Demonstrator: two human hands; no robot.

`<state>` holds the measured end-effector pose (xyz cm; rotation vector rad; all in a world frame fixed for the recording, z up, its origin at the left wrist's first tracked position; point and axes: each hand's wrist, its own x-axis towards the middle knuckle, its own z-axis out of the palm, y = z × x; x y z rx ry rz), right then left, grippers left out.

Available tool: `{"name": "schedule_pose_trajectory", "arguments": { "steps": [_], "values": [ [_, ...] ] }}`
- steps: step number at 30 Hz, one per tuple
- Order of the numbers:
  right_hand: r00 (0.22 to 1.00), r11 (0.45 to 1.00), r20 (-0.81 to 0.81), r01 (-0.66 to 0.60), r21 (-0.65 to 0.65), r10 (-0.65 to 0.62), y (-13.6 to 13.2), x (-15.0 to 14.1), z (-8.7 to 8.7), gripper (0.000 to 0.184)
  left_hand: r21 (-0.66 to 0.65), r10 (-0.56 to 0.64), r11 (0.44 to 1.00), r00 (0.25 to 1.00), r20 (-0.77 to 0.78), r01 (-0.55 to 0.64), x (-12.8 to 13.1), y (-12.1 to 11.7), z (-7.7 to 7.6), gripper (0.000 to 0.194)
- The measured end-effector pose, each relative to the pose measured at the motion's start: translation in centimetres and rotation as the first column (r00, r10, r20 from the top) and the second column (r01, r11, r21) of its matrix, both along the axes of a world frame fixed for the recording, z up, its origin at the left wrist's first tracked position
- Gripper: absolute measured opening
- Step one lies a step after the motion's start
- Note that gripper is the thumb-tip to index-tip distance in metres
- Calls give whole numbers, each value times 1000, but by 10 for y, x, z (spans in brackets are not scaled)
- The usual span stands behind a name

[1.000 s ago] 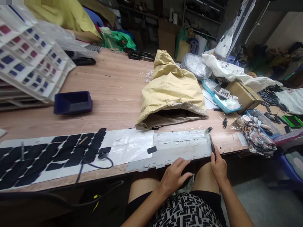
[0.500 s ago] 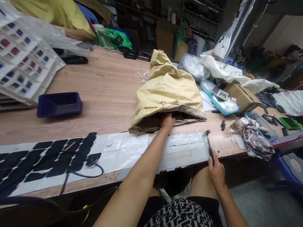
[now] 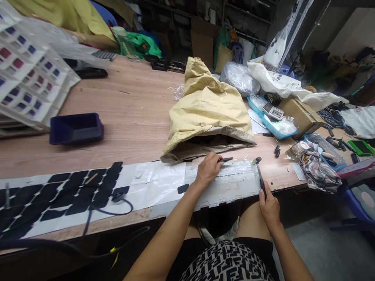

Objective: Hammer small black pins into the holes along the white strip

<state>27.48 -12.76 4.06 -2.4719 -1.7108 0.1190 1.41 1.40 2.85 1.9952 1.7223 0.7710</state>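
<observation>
My left hand [image 3: 208, 168] pinches a small, dark, narrow piece [image 3: 225, 159] whose exact kind I cannot make out. It is just in front of the mouth of a yellow sack [image 3: 211, 105] that lies open toward me. Below that hand a pale flat board [image 3: 231, 183] lies along the table's front edge. A small hammer [image 3: 260, 177] with a dark handle is in my right hand [image 3: 269, 208], its head near the board's right end. A black rounded pad [image 3: 183, 189] rests left of my left wrist.
Rows of black pads [image 3: 84, 187] lie on a white sheet, with a cable [image 3: 117, 212] across them. A purple tray [image 3: 76, 128] and a white plastic basket [image 3: 29, 74] are left. Blue baskets [image 3: 281, 130], a jar [image 3: 296, 151] and a carton [image 3: 301, 117] stand right. A person in yellow sits far left.
My left hand has come out of the sack and now has a dark narrow piece in its fingers over the board. The hammer stays in my right hand, almost unmoved.
</observation>
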Motion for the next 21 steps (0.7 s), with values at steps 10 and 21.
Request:
{"name": "schedule_pose_trajectory", "arguments": {
  "steps": [10,21],
  "values": [
    [990,998,-138,12,65,-3,1,5,-4,52,-25,-62,997,984,170,67,8,-19,-27,20],
    [870,925,-388,-171,340,304,-21,-25,7,51,-43,-58,997,979,198,67,9,-20,-18,15]
  ]
}}
